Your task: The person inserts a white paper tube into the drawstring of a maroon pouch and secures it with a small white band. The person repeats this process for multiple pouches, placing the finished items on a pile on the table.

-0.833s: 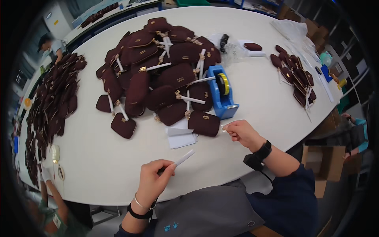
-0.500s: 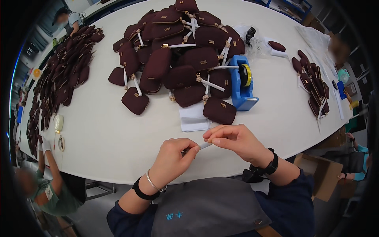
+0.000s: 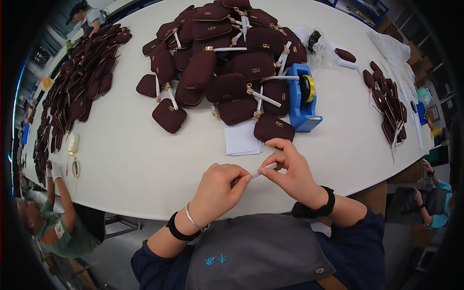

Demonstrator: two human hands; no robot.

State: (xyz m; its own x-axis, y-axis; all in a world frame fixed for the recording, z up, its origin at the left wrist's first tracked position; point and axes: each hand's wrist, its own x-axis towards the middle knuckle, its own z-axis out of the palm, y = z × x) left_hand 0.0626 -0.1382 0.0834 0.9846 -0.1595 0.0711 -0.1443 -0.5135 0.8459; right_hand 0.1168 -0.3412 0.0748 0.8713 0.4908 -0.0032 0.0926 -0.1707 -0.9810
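Observation:
A slim white paper roll (image 3: 271,166) spans the gap between my two hands, just above the near part of the table. My left hand (image 3: 216,189) pinches its left end between thumb and curled fingers. On the other end, the thumb and a finger of my right hand (image 3: 296,178) close, with the index finger raised. Just beyond the hands lies a dark maroon zip pouch (image 3: 273,130), beside some folded white paper sheets (image 3: 240,144). A large heap of maroon pouches (image 3: 237,89) rises behind, several with white paper wrapped around their pull cords.
A blue tape dispenser (image 3: 303,108) with yellow tape stands right of the heap. More pouches (image 3: 386,104) lie at far right, near clear plastic (image 3: 319,55). Another long pile (image 3: 79,92) runs along the left. A co-worker (image 3: 60,217) in white gloves works at the left edge.
My right hand has lifted and spread its index finger, and the roll's right end now shows past the thumb. My left hand keeps its pinch. The whole view has shifted slightly.

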